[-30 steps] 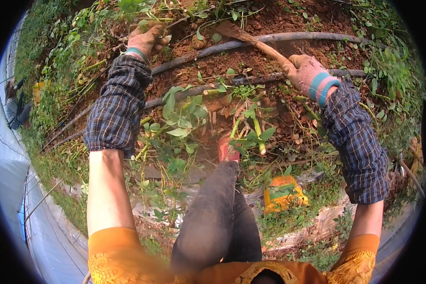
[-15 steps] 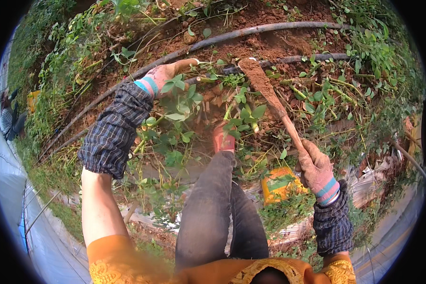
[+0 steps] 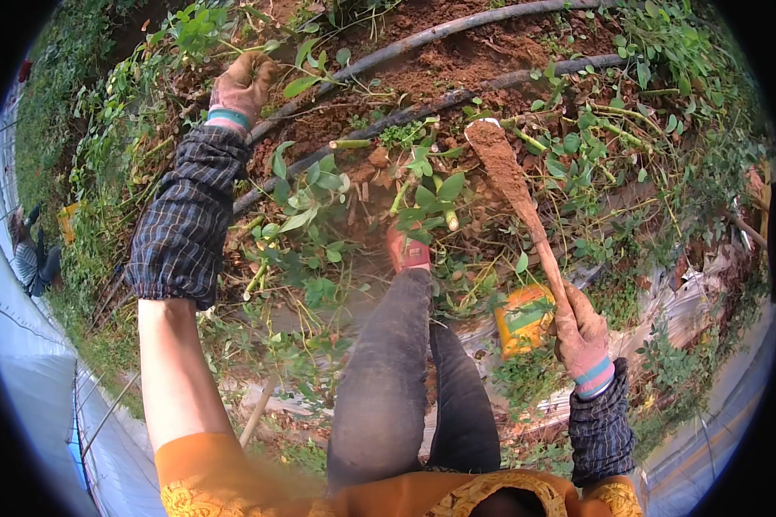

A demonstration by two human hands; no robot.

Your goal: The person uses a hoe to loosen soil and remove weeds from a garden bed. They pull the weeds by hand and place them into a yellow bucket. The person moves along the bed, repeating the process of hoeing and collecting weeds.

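Observation:
My left hand [image 3: 240,91], in a soiled pink glove with a teal cuff, reaches into leafy plants [image 3: 194,33] above a black hose; its fingers are curled, and whatever is in them is hidden. My right hand [image 3: 581,333], also gloved, grips the wooden handle of a digging tool [image 3: 502,167] at the lower right; its long narrow blade, caked with red soil, lies over cut green stems [image 3: 533,140]. Between my hands are more stubs and leaves [image 3: 422,198], just beyond my foot in a red shoe [image 3: 405,250].
Two black hoses [image 3: 388,56] cross the red soil [image 3: 466,47]. A yellow container [image 3: 522,319] lies among weeds beside my leg. At the far left another person [image 3: 30,258] crouches near a yellow object [image 3: 67,222], beside pale plastic sheeting [image 3: 26,362].
My left hand moved down toward the stems, then up and left to the plants beyond the hose. My right hand came down toward me, bringing the soil-covered blade nearer.

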